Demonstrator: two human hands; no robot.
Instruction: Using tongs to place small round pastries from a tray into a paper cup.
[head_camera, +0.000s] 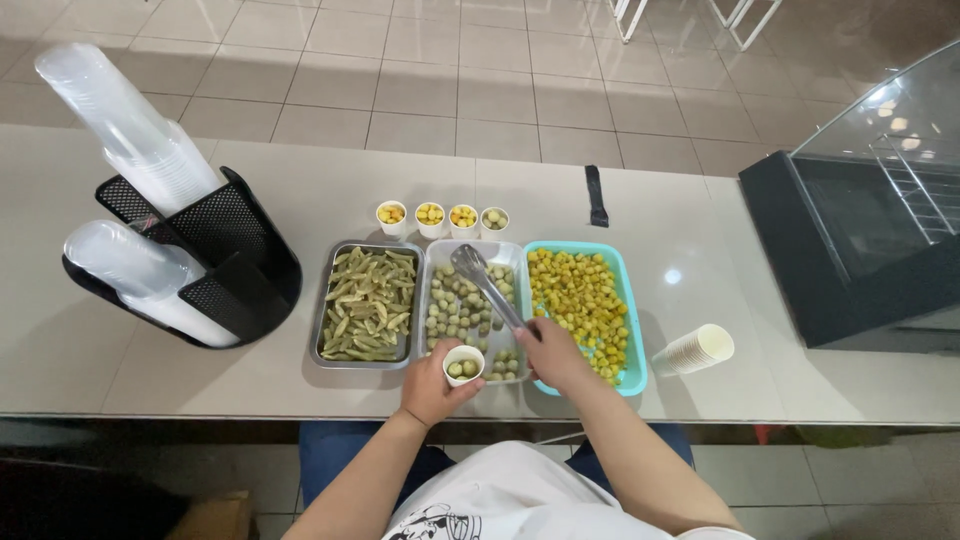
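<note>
- The left hand, low in the frame's centre, is closed around a small paper cup holding a few green balls, just over the near edge of the middle tray.
- The right hand, just right of the cup, grips metal tongs, whose tips reach up over the middle tray's pale green balls.
- Left, a steel tray holds green pods; right, a turquoise tray holds yellow balls.
- Above the trays, four filled cups stand in a row on the tabletop.
- A stack of paper cups lies at right; a black mesh holder with clear cups sits at left.
</note>
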